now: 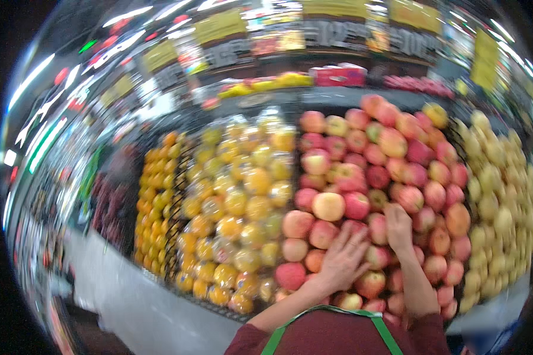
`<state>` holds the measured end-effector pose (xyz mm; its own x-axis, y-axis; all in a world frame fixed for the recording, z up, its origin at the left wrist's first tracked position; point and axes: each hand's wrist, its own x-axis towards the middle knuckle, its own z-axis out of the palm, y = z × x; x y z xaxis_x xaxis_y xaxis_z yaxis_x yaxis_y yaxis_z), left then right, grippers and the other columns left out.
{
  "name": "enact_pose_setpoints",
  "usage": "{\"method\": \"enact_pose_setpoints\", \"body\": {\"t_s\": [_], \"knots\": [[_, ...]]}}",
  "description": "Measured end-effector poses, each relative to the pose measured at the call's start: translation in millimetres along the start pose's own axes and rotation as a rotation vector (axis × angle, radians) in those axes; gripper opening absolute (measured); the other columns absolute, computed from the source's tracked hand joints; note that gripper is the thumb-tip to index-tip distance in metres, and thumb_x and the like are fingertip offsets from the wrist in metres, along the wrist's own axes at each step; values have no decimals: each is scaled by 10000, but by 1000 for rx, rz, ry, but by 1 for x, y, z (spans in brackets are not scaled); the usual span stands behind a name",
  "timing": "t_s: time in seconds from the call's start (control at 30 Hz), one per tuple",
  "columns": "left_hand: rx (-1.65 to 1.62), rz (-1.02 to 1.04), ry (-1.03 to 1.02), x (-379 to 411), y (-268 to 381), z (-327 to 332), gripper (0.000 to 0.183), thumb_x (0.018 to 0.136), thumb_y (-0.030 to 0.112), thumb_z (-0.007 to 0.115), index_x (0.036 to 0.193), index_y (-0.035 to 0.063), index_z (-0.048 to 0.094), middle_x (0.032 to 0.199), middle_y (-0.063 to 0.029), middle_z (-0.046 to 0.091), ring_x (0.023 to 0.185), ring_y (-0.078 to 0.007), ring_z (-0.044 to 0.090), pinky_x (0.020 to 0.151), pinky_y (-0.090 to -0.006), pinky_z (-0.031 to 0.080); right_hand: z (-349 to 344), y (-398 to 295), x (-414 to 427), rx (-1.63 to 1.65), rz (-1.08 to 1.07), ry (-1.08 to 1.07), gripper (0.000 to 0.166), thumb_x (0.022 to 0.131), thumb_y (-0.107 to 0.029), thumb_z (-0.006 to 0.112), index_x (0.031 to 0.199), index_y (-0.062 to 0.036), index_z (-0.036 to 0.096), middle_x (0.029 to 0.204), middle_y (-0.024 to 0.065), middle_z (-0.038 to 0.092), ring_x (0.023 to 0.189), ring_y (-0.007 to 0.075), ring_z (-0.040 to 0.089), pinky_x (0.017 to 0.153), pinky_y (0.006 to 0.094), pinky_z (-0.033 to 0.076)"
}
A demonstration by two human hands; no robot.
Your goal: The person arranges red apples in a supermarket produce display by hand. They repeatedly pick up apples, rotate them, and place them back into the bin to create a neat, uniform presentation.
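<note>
My left hand (345, 257) lies on a heap of red and yellow apples (393, 142), palm down with its fingers extended. Under and beyond those fingertips is a red apple (356, 225), partly covered. To its right, my right hand (399, 224) reaches in among the fruit with bent fingers, next to a pinkish apple (377, 228). Its fingertips are mostly hidden, so a grip on any fruit cannot be made out. A pale yellow apple (328, 206) sits in the heap just beyond my left hand.
Film-wrapped orange-yellow fruit (235, 202) fills the section to the left, with small orange fruit (157, 199) past a black divider (176, 208). Pale yellow fruit (499, 204) is piled at the right. A red box (339, 75) stands on the back ledge. Grey floor (129, 293) shows at lower left.
</note>
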<state>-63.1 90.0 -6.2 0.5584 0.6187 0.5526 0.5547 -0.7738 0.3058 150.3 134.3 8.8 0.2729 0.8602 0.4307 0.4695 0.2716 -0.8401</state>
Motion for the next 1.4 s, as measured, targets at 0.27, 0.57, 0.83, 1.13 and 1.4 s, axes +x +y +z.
{"method": "enact_pose_setpoints", "body": {"t_s": [0.27,0.57,0.83,1.13,1.4], "knots": [[-34,39,-15,9,2,-12,641,873,325,836,1408,45,622,1625,-174,447,1557,-492,316,1213,-591,373,-10,-20,-15,74,-60,57,370,1101,-271,549,1096,63,708,1130,202,715,1108,368,666,1009,432,509],[-71,58,26,6,4,-10,610,849,255,844,1370,34,616,1560,-186,496,1524,-510,354,1216,-601,360,-53,-3,19,-638,-285,389,367,823,-222,846,1097,-60,664,1211,142,648,1101,363,620,859,490,521],[-10,231,65,37,26,-7,501,859,231,820,1306,72,659,1528,-160,538,1500,-446,421,1212,-618,344,-45,16,34,-848,-309,228,659,691,-276,908,1259,-86,633,1268,137,581,1154,369,548,930,516,505],[-18,132,68,56,24,19,551,898,330,753,1389,103,648,1526,-132,517,1403,-459,476,1195,-591,369,-72,-59,63,-340,-260,-206,752,721,-267,885,1331,46,574,1303,245,610,1212,406,621,1055,472,498],[28,152,67,55,25,20,549,887,328,777,1374,106,657,1464,-164,538,1378,-459,486,1158,-588,420,-32,-31,100,-485,-394,-750,292,973,-275,670,1153,-57,743,1183,133,712,1148,353,632,1005,447,502]]}}
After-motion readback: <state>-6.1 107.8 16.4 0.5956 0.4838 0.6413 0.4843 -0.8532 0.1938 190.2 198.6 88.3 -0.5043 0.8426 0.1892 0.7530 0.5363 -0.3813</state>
